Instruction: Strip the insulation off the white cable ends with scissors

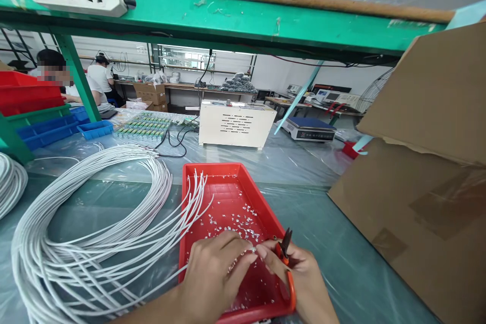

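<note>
A thick coil of white cables (159, 182) lies at the left, its loose ends (195, 200) reaching over a red tray (259, 197). One cable runs under my left hand (212, 268), which pinches a cable end over the tray between thumb and fingers. My right hand (306, 276) meets it there, thumb and forefinger at the same tip. Tucked in the right palm is a pair of snips (290, 278) with orange handles and dark blades pointing up. Small whitish scraps (246, 220) are scattered on the tray's floor.
A large cardboard box (421, 212) borders the right side. Behind the tray stand a cream metal unit (237, 124) and a weighing scale (309, 129). Green boards (144, 126) and blue bins (96, 130) sit at back left. A green shelf beam (228, 17) crosses overhead; two people work beyond.
</note>
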Available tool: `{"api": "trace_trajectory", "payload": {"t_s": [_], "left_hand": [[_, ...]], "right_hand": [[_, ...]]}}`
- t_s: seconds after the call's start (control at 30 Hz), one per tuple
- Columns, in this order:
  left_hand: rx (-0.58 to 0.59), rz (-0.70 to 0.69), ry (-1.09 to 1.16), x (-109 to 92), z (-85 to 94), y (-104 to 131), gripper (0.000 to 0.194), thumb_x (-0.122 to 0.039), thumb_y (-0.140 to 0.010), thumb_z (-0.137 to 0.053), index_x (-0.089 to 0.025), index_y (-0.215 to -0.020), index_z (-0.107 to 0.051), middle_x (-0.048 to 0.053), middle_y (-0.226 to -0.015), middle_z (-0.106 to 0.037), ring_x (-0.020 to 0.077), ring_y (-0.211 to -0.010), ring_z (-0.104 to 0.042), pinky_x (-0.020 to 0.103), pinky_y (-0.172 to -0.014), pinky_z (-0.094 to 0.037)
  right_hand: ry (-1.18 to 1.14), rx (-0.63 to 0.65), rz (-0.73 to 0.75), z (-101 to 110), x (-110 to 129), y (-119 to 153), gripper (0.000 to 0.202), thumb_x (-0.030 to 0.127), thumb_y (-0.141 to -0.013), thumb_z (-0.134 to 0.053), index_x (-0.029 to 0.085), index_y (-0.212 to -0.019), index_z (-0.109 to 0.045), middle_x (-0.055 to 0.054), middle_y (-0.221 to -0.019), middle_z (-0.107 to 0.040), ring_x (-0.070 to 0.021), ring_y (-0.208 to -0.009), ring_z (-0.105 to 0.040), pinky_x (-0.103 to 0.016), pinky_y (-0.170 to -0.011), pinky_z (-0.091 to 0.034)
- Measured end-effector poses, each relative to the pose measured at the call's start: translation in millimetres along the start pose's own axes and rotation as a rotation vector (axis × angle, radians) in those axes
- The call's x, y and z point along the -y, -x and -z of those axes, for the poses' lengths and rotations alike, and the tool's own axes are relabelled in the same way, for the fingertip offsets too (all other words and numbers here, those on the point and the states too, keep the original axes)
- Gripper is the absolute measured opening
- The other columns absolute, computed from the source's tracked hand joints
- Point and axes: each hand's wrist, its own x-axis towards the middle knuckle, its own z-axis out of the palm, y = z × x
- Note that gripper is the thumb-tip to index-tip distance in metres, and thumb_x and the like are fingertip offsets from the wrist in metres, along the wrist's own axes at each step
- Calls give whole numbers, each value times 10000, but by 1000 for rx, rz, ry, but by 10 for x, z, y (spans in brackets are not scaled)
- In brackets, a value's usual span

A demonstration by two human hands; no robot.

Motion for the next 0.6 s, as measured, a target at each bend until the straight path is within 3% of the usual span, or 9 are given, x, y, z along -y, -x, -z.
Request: {"api": "trace_trajectory", "payload": {"t_s": [0.07,0.13,0.2,0.27,0.33,0.43,0.6], "left_hand": [[55,189,268,-36,7,-9,367,-395,-857,-436,-137,-741,-671,55,-619,-627,142,-541,-551,230,-508,-376],[185,416,637,-54,-6,-24,430,-489,-805,-469,-122,-672,-651,18,-502,-563,101,-408,-478,202,-411,-329],[247,584,975,-59,-25,-38,436,-526,-740,-538,-107,-687,-647,21,-545,-587,74,-371,-467,183,-387,-333],[203,674,1162,-59,-40,-43,401,-496,-691,-615,-96,-679,-647,41,-609,-622,65,-401,-500,180,-427,-378],[153,719,1238,-60,-48,-38,364,-450,-674,-659,-88,-641,-640,42,-586,-624,60,-422,-507,175,-461,-395],[102,746,1254,-62,-56,-23,324,-393,-641,-709,-86,-589,-620,26,-526,-604,54,-420,-485,165,-457,-373],[24,646,1182,-72,-15,-35,276,-353,-684,-687,-97,-629,-602,11,-544,-597,82,-497,-511,186,-507,-392]], "right_hand": [[107,-61,107,18,34,1,172,320,-614,-745,162,-671,-705,10,-516,-589,-136,-471,-503,-223,-433,-407],[314,-138,364,54,68,15,86,273,-656,-708,186,-657,-702,1,-550,-626,-166,-525,-552,-292,-564,-472],[552,-162,670,105,79,47,42,200,-678,-674,224,-674,-708,6,-578,-658,-172,-539,-580,-376,-736,-464],[751,-99,882,161,52,97,134,163,-682,-664,271,-736,-721,17,-609,-687,-170,-526,-604,-407,-789,-448],[876,-28,958,204,-6,154,198,163,-687,-673,314,-804,-723,22,-649,-707,-182,-569,-642,-381,-751,-476],[923,-38,935,218,-83,217,244,157,-730,-644,356,-855,-710,33,-686,-718,-187,-634,-665,-355,-725,-499],[883,29,1034,134,9,187,381,103,-673,-676,342,-970,-668,36,-722,-723,-164,-561,-651,-365,-747,-472]]}}
